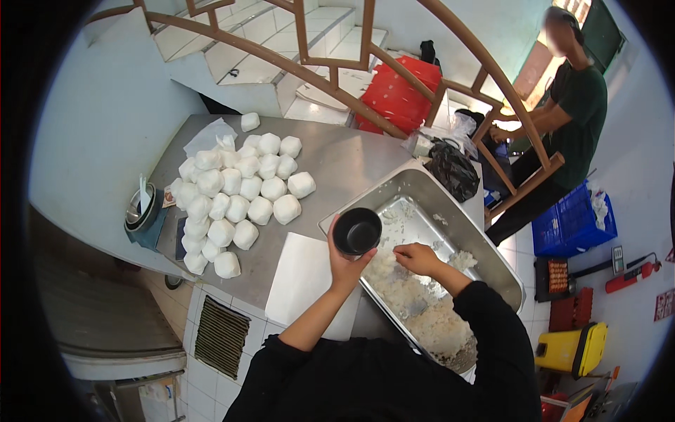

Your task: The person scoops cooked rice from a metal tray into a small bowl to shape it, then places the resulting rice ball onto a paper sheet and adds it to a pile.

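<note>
My left hand (345, 266) grips a round black bowl (357, 231), tilted so its inside shows, over the near left edge of a deep stainless steel pan (495, 248). Cooked rice (437, 327) lies in the pan, thickest towards my body, with scattered grains and a small clump farther off. Above the rice hovers my right hand (419, 258), its fingertips drawn together; whether anything small is between them cannot be told. Many white paper-wrapped bundles (250, 187) are heaped on the metal table to the left. White paper sheets (303, 274) lie between the heap and the pan.
Nested bowls (141, 208) stand at the table's left edge. A black plastic bag (454, 171) sits beyond the pan. A brown metal railing (253, 50) curves along the far side before tiled stairs. Behind it at right stands a person (575, 111), near a blue crate (575, 221).
</note>
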A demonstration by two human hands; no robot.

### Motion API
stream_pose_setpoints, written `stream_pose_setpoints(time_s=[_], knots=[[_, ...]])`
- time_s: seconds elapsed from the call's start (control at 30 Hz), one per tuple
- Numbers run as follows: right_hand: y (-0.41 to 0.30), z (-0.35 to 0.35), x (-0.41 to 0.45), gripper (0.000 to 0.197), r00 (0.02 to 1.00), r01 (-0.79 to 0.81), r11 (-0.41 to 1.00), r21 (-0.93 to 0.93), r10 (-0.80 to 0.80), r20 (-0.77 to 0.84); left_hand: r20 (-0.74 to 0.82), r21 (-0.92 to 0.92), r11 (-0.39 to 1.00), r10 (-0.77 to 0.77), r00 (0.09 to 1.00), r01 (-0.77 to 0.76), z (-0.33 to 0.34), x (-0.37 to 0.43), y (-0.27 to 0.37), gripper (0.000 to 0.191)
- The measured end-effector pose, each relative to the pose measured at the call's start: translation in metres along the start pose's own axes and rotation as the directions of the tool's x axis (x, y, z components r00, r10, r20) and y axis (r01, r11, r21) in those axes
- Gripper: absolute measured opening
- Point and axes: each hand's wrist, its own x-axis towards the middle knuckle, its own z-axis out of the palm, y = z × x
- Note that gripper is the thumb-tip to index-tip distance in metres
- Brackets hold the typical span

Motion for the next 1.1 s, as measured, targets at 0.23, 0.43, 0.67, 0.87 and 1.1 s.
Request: stream_pose_setpoints(time_s=[0.23,0.43,0.67,0.87,1.1], knots=[[0.008,-0.074,-0.059,0.023,0.979,-0.201,0.969,0.144,0.204,-0.009,0.053,0.382,0.902,0.197,0.979,-0.202,-0.015,0.025,0.051,0.102],[-0.049,-0.120,-0.097,0.017,0.913,-0.197,0.952,-0.233,0.091,-0.398,0.468,0.578,0.812,-0.250,0.848,-0.080,0.032,0.009,0.010,0.092],[-0.090,-0.131,-0.124,0.016,0.802,-0.275,0.827,-0.491,-0.085,-0.591,0.431,0.399,0.914,-0.256,0.865,0.072,0.069,0.002,-0.009,0.091],[-0.090,-0.129,-0.131,0.020,0.820,-0.288,0.819,-0.496,-0.057,-0.570,0.476,0.218,0.948,-0.309,0.823,0.230,0.067,-0.002,-0.018,0.092],[-0.086,-0.110,-0.131,0.018,0.808,-0.249,0.838,-0.485,-0.096,-0.581,0.524,0.176,0.954,-0.298,0.798,0.241,0.056,-0.003,-0.015,0.091]])
